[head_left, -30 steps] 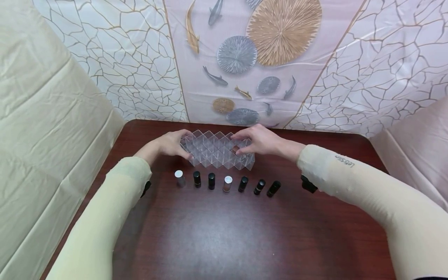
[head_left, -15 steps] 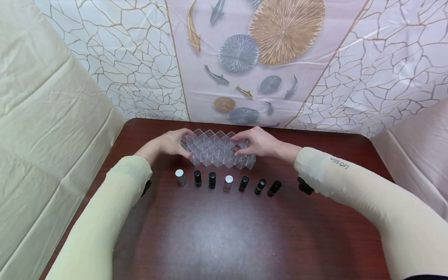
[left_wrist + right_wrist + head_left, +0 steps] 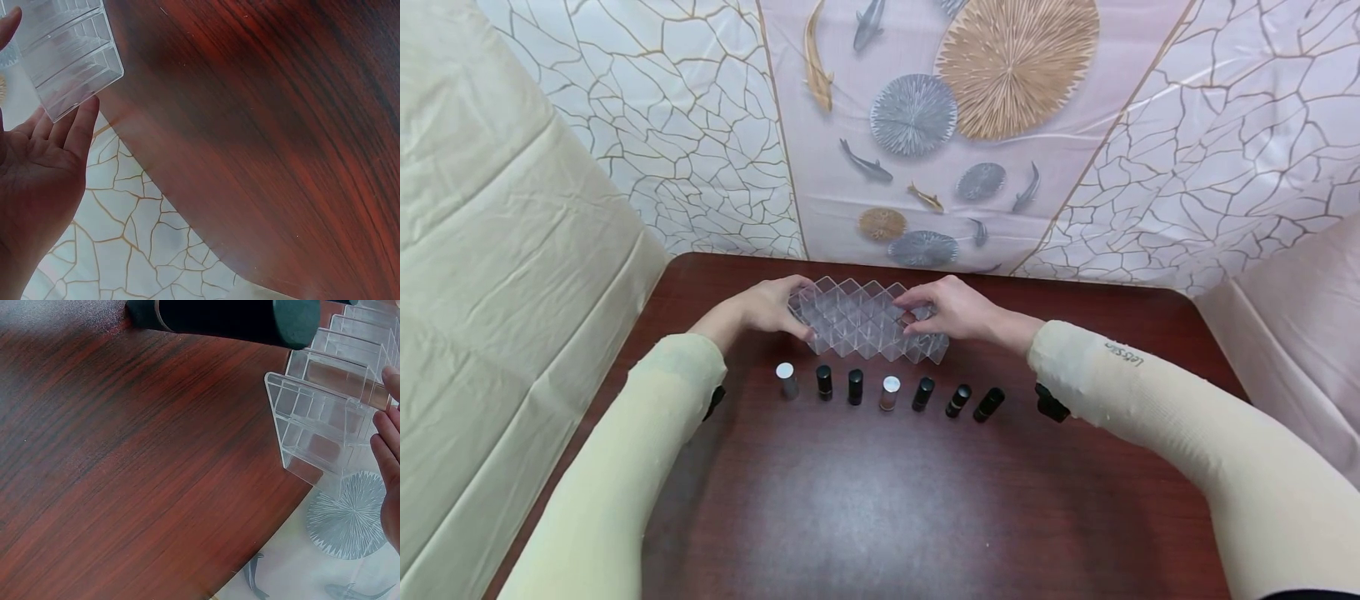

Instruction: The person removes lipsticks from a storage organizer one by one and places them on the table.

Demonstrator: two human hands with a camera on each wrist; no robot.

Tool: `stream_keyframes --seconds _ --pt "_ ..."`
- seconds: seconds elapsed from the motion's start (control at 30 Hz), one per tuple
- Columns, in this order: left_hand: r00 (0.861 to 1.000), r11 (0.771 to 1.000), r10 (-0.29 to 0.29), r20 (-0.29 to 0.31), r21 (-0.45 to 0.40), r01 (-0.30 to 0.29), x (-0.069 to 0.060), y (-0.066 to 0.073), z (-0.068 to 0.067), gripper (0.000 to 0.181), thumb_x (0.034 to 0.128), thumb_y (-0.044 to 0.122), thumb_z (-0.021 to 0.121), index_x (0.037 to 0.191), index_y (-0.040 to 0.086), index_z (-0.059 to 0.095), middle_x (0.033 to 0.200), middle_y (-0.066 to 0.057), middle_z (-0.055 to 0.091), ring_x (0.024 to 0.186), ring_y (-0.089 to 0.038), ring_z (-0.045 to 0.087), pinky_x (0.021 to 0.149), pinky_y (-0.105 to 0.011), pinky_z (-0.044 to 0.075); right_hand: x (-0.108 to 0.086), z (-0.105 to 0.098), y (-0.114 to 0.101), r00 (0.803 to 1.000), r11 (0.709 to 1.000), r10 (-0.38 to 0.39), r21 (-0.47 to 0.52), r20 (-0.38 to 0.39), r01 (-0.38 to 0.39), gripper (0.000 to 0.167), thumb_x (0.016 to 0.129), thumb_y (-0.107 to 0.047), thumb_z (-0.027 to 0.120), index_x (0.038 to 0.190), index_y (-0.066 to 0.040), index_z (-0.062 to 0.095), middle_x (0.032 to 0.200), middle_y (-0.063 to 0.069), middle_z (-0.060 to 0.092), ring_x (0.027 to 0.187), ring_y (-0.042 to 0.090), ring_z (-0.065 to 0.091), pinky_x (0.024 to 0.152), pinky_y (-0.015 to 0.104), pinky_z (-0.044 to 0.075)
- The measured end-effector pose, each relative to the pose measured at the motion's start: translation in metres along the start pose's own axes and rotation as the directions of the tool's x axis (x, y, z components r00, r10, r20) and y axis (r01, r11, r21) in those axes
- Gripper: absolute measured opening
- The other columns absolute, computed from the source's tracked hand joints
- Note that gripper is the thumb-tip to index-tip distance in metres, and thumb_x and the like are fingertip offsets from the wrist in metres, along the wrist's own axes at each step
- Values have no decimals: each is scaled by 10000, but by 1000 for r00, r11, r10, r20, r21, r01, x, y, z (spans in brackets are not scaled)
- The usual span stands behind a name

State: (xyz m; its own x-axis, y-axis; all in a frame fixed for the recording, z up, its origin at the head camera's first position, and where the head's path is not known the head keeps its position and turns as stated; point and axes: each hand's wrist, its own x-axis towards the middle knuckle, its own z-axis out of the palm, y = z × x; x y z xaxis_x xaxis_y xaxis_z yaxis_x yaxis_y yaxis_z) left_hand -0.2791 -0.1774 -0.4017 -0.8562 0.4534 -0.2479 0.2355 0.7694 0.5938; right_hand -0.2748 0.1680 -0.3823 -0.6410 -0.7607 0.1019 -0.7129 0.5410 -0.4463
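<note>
A clear plastic lipstick organizer (image 3: 857,321) with diamond-shaped compartments stands near the table's back edge. My left hand (image 3: 771,307) holds its left end, thumb at the front and fingers behind. In the left wrist view, the fingertips of my left hand (image 3: 47,156) lie along the organizer's end (image 3: 75,69). Over the right end, my right hand (image 3: 955,307) pinches the top of a brownish lipstick tube (image 3: 907,318) between thumb and fingers. The right wrist view shows this tube (image 3: 337,381) down inside a compartment, its end at the fingertips.
In front of the organizer stands a row of several lipsticks: silver-topped ones (image 3: 786,379) (image 3: 890,392) and black ones (image 3: 855,386) (image 3: 957,400). The rightmost black tube (image 3: 989,404) leans. Behind the dark wooden table (image 3: 865,517) hangs a patterned cloth (image 3: 700,150).
My right wrist has shifted slightly left and down, while its fingers stay at the same compartment. The left hand keeps its place. The head view has shifted a little.
</note>
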Motion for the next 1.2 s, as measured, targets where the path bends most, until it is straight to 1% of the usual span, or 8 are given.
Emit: stream_keyframes --seconds 0.13,0.33,0.5,0.67,0.8,0.97,1.2 --pt "1000 1000 -2 -3 -5 2 -1 0 0 942 792 340 894 1552 25 435 1531 -198 547 1329 -356 527 1189 -546 393 -1 1 0 1000 1000 -11 -3 -9 11 370 889 -139 879 1229 -33 781 945 -17 779 984 261 749 930 463 574" --pt "1000 1000 -9 -5 -4 9 0 0 1 943 790 342 890 1556 33 435 1537 -187 544 1328 -351 527 1187 -537 399 -1 0 -1 1000 1000 0 -11 -1 0 328 921 -105 841 1236 -38 784 1037 29 802 1039 241 752 920 463 586" --pt "1000 1000 -3 -9 3 3 2 0 0 943 788 334 892 1556 31 437 1537 -186 546 1334 -350 527 1186 -532 398 -2 0 -2 1000 1000 0 -23 2 0 320 927 -96 834 1238 -42 788 1120 74 803 1033 222 751 926 447 592" --pt "1000 1000 1 -9 5 -1 1 -1 1 943 789 336 894 1551 21 437 1539 -193 544 1334 -354 527 1188 -537 394 -2 -3 -5 1000 999 -14 -39 2 14 322 923 -99 836 1237 -42 789 1156 86 801 1033 220 755 910 450 596" --pt "1000 1000 0 -8 2 0 1 0 1 937 796 333 893 1552 22 435 1546 -194 538 1346 -357 521 1196 -541 387 -1 -8 -8 1000 998 -28 -57 -3 28 309 916 -102 840 1218 -50 797 1163 77 802 1049 224 760 916 448 595" --pt "1000 1000 2 -7 2 -2 0 0 1 931 807 330 891 1554 17 432 1552 -197 531 1362 -365 512 1203 -552 379 0 -16 -13 998 994 -65 -85 -4 64 286 909 -89 842 1189 -54 802 1127 92 808 1037 233 767 921 453 595" --pt "1000 1000 -2 -4 5 2 0 0 1 928 812 332 886 1560 27 427 1570 -193 519 1395 -369 498 1213 -550 368 1 -30 -20 998 994 -68 -90 -6 67 279 908 -59 834 1185 -43 801 1126 84 810 1029 254 774 904 451 614"
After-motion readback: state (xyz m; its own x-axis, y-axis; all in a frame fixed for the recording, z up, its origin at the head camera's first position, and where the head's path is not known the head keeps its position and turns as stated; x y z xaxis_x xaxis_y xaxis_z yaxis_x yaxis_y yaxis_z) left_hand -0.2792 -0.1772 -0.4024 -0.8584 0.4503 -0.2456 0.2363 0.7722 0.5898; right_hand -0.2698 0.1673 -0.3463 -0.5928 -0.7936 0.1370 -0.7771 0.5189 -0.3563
